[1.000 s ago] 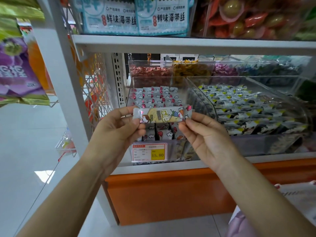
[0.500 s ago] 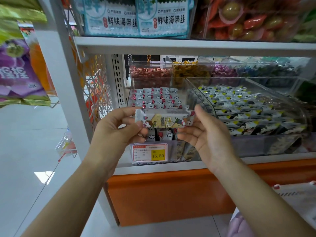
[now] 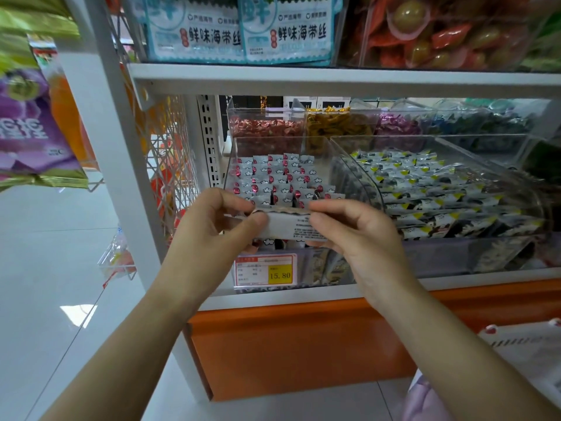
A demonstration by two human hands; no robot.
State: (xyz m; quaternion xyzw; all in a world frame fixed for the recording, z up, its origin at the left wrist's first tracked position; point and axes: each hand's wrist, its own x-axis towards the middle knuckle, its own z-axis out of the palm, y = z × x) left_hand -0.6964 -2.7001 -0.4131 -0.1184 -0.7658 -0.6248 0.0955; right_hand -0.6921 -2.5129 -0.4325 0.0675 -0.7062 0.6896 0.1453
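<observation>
Left hand (image 3: 212, 226): pinches left end of snack packet (image 3: 288, 227) | Right hand (image 3: 355, 235): pinches right end | Packet: level, white printed back toward the holder | Position: in front of clear bin (image 3: 326, 165) of small wrapped packets | Price tag (image 3: 265, 270): just below, reads 15.80

2 blue packets (image 3: 243, 28) on top shelf (image 3: 334, 78): "鲜味海带丝". Price tag (image 3: 265, 270) on bin (image 3: 331, 265): "15.80". Wrapper (image 3: 288, 227) print illegible.

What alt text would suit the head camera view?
A left hand and right hand pinch a small white printed snack packet by its ends, before a clear plastic bin of red-and-white wrapped sweets; a yellow price tag below reads 15.80.
</observation>
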